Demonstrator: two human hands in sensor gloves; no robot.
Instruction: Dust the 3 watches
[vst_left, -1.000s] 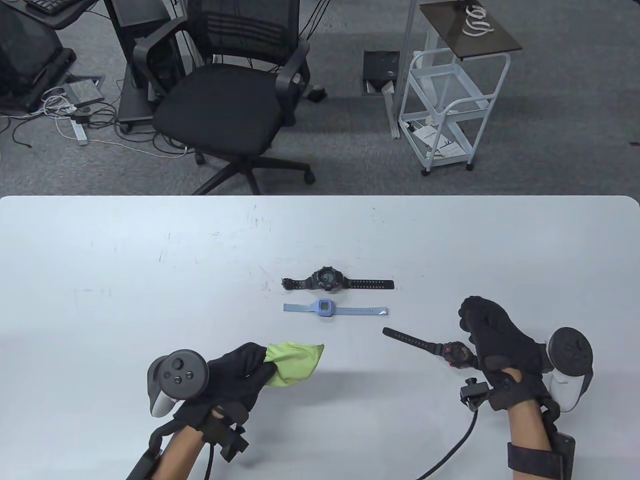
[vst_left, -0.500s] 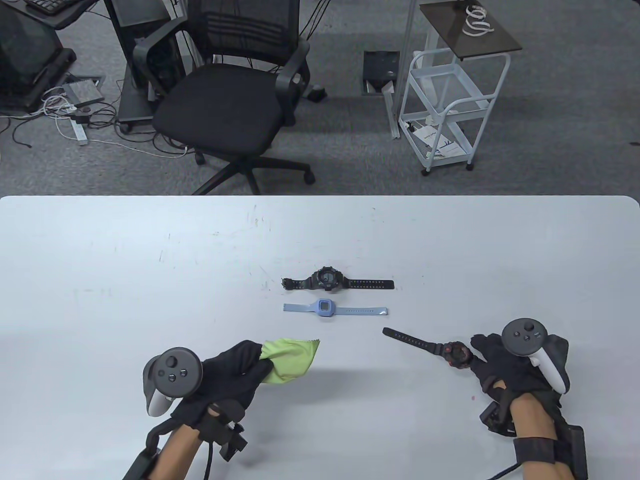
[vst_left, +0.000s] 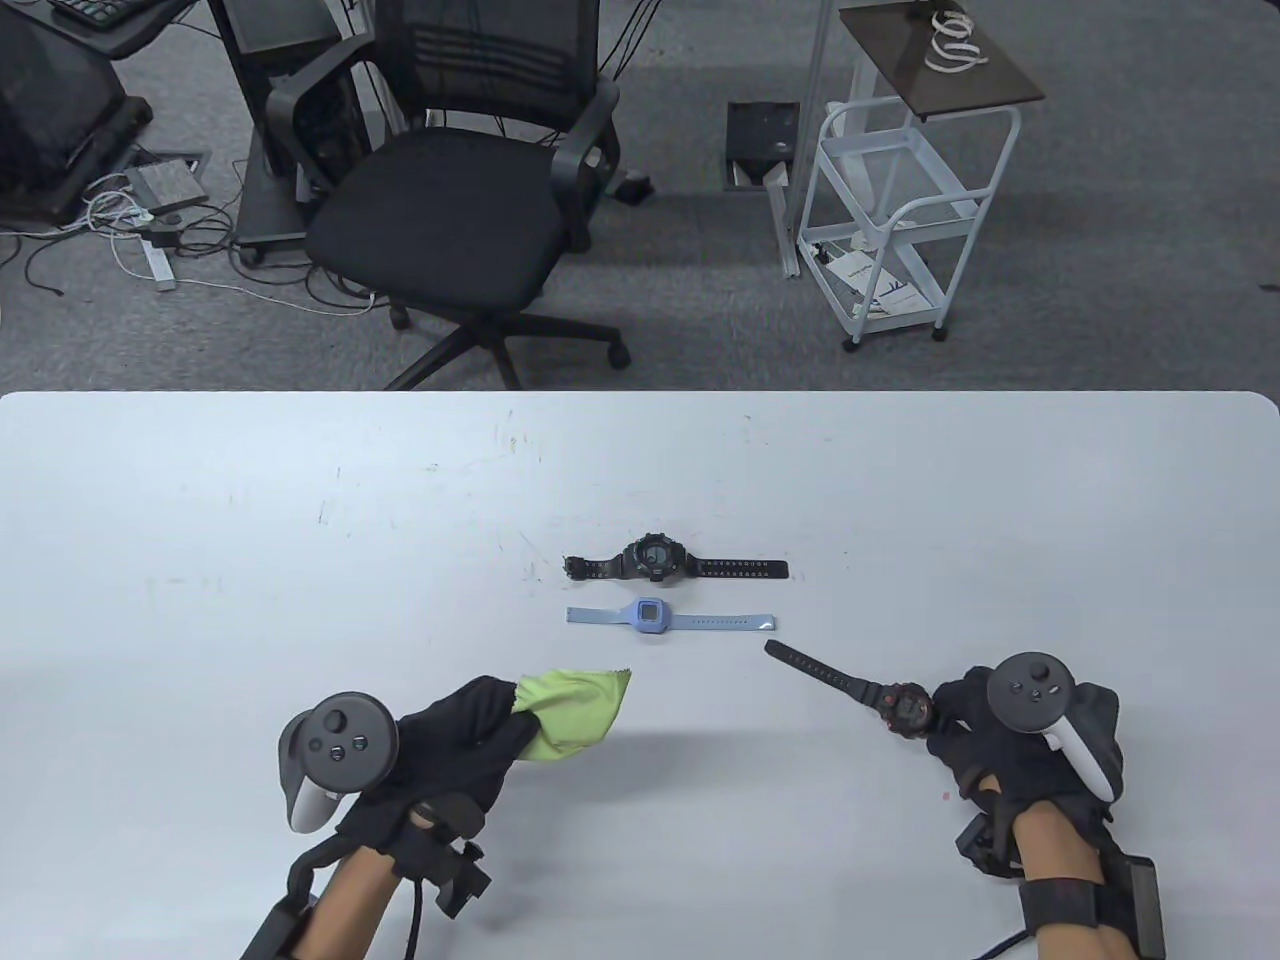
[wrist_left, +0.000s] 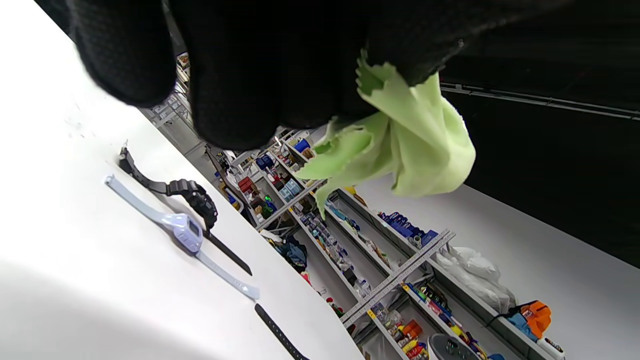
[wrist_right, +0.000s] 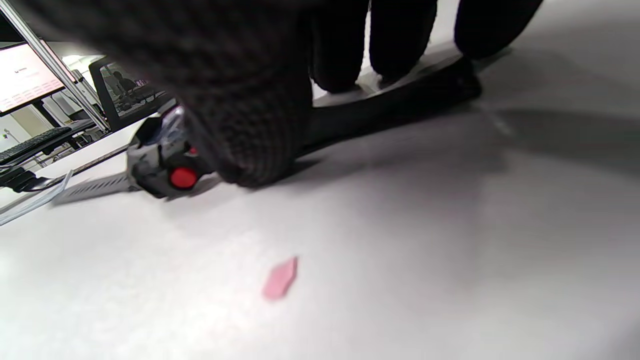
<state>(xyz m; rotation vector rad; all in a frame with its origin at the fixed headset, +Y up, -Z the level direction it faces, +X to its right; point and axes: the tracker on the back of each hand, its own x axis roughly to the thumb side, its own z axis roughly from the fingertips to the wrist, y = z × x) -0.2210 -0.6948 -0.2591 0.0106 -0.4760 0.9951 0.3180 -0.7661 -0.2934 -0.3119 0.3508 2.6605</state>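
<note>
Fingers (wrist_right: 260, 150) of the right hand (vst_left: 1010, 745) are being pressed onto the red-accented black watch (vst_left: 905, 708); a green cloth (vst_left: 568, 712) is being pinched by the left hand (vst_left: 455, 750), with the blue watch (vst_left: 652, 617) and black digital watch (vst_left: 655, 557) lying beyond on the counter (vst_left: 250, 560).

Office-lab: swivel chair (vst_left: 450, 200), cables (vst_left: 130, 230), stocked shelves (wrist_left: 380, 265).

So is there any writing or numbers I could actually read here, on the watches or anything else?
None can be read.
Black watch: its display is too small to read.
Blue watch: its screen shows nothing readable.
Red-and-black watch: its face is too dark and blurred.
Paper on the white cart: it carries print that is too small.
Monitor in the right wrist view: its lines of text are blurred.
Shelf goods in the left wrist view: the labels are too small.
</note>
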